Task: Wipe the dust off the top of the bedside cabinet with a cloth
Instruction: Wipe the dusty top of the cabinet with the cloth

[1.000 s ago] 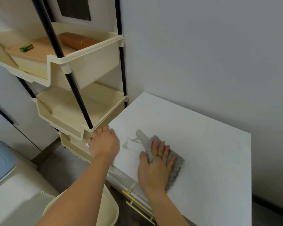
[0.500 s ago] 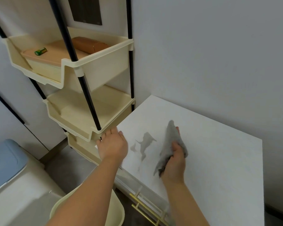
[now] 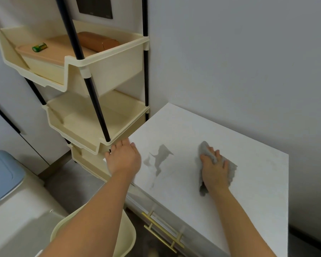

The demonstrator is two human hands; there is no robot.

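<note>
Compared with half a second earlier, when the grey cloth [image 3: 216, 165] was lifted off the surface and bunched in a fist, it is now pressed down on the white cabinet top [image 3: 248, 182], further toward the right side and well apart from the damp grey patch [image 3: 160, 160]. One second earlier the cloth lay just right of that patch under a flat palm. The patch itself is unchanged in outline.

The right hand [image 3: 214, 172] is laid palm-down on the cloth, the fingers curled slightly and held close together, with crumpled folds of cloth shown ahead of the fingertips and at both sides of the hand. The left hand [image 3: 123, 160] is rested on the near-left corner of the cabinet top, as it was before; its fingers are extended and held together, and nothing is gripped.

The cabinet top is seen as a flat, matte, faintly speckled white slab set against a plain grey-white wall [image 3: 230, 62]. Below its front edge a drawer front with a slim brass bar handle [image 3: 163, 231] is shown. To the left stands a tiered rack [image 3: 100, 112] of cream plastic trays on black poles; in the top tray are held a lidded box with a small green battery [image 3: 39, 47] on it and a brown rounded case [image 3: 98, 42]. A cream bin rim [image 3: 127, 236] and a pale container with a blue lid [image 3: 2, 175] are visible at lower left.
</note>
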